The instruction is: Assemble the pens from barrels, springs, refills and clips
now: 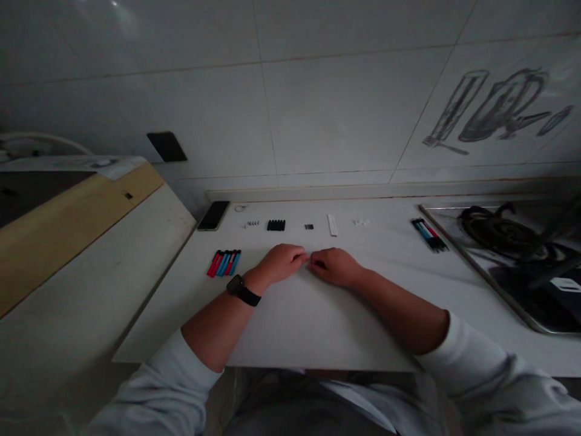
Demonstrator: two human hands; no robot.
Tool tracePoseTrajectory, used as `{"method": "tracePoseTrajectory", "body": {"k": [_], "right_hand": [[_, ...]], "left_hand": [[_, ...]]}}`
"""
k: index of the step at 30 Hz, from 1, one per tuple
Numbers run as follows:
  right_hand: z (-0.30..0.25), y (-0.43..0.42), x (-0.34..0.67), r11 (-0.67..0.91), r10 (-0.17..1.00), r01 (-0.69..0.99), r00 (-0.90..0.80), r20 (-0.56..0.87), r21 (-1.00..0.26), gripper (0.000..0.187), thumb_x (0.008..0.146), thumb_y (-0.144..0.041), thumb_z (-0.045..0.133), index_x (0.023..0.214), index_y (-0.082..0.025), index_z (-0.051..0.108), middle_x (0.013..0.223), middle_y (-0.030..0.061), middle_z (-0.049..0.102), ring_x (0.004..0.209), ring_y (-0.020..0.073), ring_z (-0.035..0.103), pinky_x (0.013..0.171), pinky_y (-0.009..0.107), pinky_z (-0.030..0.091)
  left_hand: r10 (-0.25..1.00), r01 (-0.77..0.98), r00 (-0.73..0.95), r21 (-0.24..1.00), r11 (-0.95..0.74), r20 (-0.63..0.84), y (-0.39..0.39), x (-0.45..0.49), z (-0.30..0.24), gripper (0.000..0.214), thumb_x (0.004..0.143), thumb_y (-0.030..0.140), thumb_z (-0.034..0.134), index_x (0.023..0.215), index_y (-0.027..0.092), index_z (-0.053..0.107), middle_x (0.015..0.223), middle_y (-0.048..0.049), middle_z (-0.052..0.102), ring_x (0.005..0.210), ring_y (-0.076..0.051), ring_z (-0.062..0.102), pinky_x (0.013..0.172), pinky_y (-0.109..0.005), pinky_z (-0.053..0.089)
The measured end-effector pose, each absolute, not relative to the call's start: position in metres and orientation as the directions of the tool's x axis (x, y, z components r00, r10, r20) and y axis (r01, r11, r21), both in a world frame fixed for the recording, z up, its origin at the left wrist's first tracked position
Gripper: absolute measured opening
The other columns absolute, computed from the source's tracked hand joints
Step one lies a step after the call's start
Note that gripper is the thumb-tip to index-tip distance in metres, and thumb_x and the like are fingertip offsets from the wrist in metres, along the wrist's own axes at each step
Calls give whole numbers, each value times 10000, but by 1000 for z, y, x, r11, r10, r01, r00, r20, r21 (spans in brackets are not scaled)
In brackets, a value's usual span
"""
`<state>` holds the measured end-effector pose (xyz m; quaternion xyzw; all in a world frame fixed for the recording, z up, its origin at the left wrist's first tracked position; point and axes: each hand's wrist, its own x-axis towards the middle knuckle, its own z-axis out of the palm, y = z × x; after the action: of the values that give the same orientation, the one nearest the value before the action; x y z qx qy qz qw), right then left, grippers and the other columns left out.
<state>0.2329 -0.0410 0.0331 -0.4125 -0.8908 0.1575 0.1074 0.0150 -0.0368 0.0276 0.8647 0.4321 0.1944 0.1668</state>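
White tabletop [318, 333] lay beneath left hand [282, 261] and right hand [336, 266], nearly meeting, fingers [299, 259] pinched together; whether on something tiny, couldn't tell. Black parts [276, 225] sat beyond left hand, coloured tubes [224, 263] near watch [249, 296].

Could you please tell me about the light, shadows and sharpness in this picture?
Head view: dim, greyish light, with glare at the upper left of the pale tiled wall; head view: soft shadow beside the bare right forearm on the white countertop; head view: small whitish pieces blend into it; head view: between the bare left hand and bare right hand, detail is too fine to read.
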Motion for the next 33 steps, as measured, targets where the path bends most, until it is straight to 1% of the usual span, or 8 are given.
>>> {"method": "tracePoseTrajectory", "body": {"k": [6, 9, 12, 15, 18, 21, 28, 33], "right_hand": [[30, -32, 243, 582, 777, 688, -628, 45, -434, 236, 967, -364, 567, 841, -205, 687, 734, 21, 664, 633, 138, 519, 618, 265, 296], [30, -31, 246, 597, 765, 675, -642, 54, -434, 245, 971, -375, 556, 845, -210, 686, 741, 25, 664, 632, 142, 519, 617, 268, 304], [29, -31, 246, 605, 756, 667, -653, 51, -434, 251, 974, -388, 545, 867, -214, 693, 774, 34, 678, 661, 151, 547, 627, 268, 322], [29, -31, 245, 599, 756, 672, -654, 30, -436, 261, 976, -394, 532, 885, -214, 699, 797, 42, 691, 673, 158, 571, 633, 269, 340], [29, -31, 245, 597, 759, 680, -651, 24, -425, 264, 979, -396, 524, 897, -217, 701, 807, 45, 698, 692, 167, 589, 642, 273, 350], [29, -30, 246, 602, 758, 681, -652, 30, -417, 256, 981, -393, 522, 914, -221, 701, 814, 44, 700, 715, 174, 599, 656, 276, 355], [28, -29, 246, 603, 756, 682, -654, 25, -415, 265, 984, -388, 511, 917, -215, 700, 826, 50, 703, 707, 171, 588, 660, 277, 351], [30, -30, 245, 596, 761, 689, -648, 16, -413, 270, 984, -391, 510, 916, -213, 702, 817, 53, 698, 702, 171, 583, 653, 276, 345]], "left_hand": [[822, 703, 525, 433, -565, 221, -36, 11, 37, 229, 1016, 263, 519, 907, 221, 716, 922, -49, 742, 841, -211, 660, 757, -334, 473], [876, 778, 336, 422, -465, 346, -34, -12, 63, 167, 1005, 305, 579, 1012, 229, 728, 994, -51, 756, 906, -218, 679, 823, -344, 486], [899, 851, 95, 433, -296, 429, -31, -53, 88, 161, 973, 343, 640, 999, 215, 734, 958, -57, 751, 886, -212, 680, 825, -337, 499], [894, 945, -37, 305, -113, 447, -29, -100, 94, 158, 877, 364, 748, 905, 209, 755, 934, -82, 739, 890, -239, 666, 819, -355, 502], [968, 969, -103, 243, 46, 229, -26, -133, 83, 145, 770, 328, 818, 715, 211, 750, 723, -71, 712, 741, -235, 653, 721, -347, 493], [994, 977, -108, 185, 101, 28, -26, -143, 74, 136, 715, 298, 830, 659, 204, 749, 628, -68, 695, 642, -217, 638, 648, -328, 473], [960, 989, -148, -8, 151, -238, -29, -123, 89, 199, 724, 360, 810, 801, 177, 804, 757, -114, 758, 756, -232, 705, 681, -296, 486], [949, 988, -153, -45, 146, -276, -27, -115, 90, 237, 719, 364, 816, 859, 173, 815, 828, -140, 776, 818, -256, 714, 709, -299, 494]]}}
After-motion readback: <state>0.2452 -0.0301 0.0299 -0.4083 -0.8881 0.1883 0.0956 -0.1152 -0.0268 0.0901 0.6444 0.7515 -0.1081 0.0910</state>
